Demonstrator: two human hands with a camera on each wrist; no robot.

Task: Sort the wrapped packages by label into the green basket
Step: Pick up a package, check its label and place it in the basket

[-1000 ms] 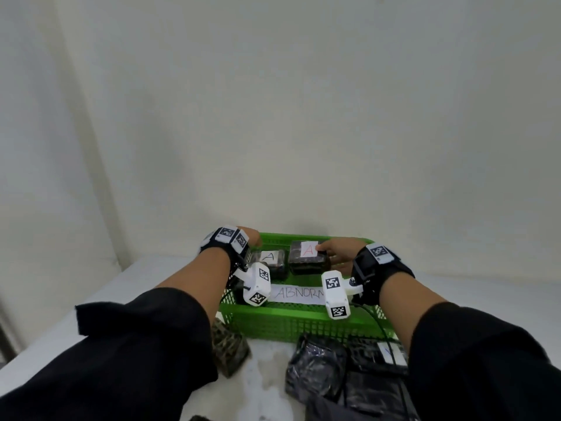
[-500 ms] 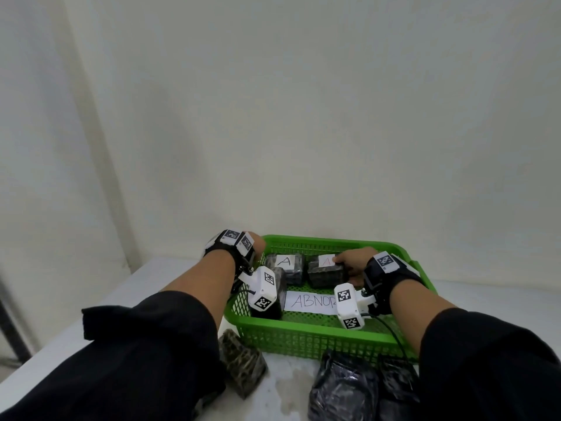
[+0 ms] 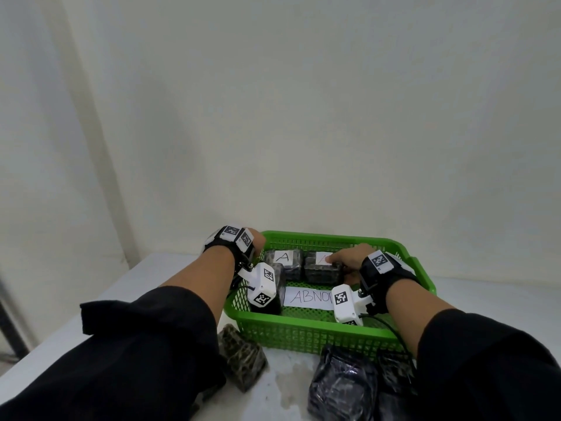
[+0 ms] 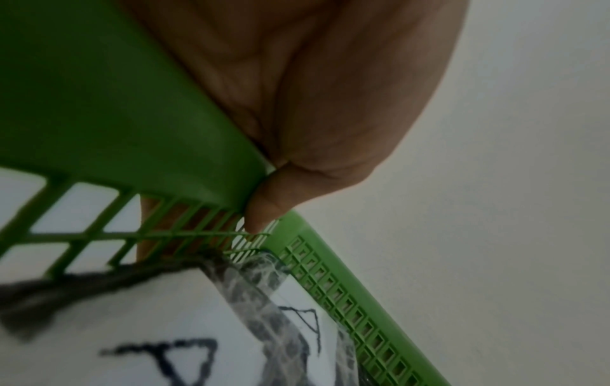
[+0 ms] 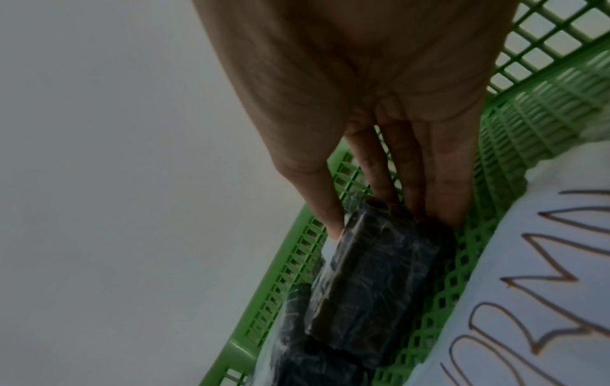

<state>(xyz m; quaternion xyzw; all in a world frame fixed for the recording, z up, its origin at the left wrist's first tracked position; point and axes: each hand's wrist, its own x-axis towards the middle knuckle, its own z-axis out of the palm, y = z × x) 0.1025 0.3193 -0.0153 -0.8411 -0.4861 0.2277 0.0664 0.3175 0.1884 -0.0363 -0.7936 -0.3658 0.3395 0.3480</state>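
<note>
There was one green basket (image 3: 306, 332) on the bench (image 3: 170, 268), holding two wrapped packages labelled A (image 3: 283, 264) (image 3: 321, 270) and one paper sheet (image 3: 306, 297), with three more wrapped packages (image 3: 241, 358) (image 3: 341, 387) (image 3: 393, 375) along the bench's near edge.

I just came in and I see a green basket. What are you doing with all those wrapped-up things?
A person is sorting wrapped packages into the green basket. The left hand grips the basket's rim at a far corner. The right hand holds the package with the red A, set at the back beside another A package. A paper strip reading ABNO... lies in the front. More wrapped packages wait on the table.
</note>
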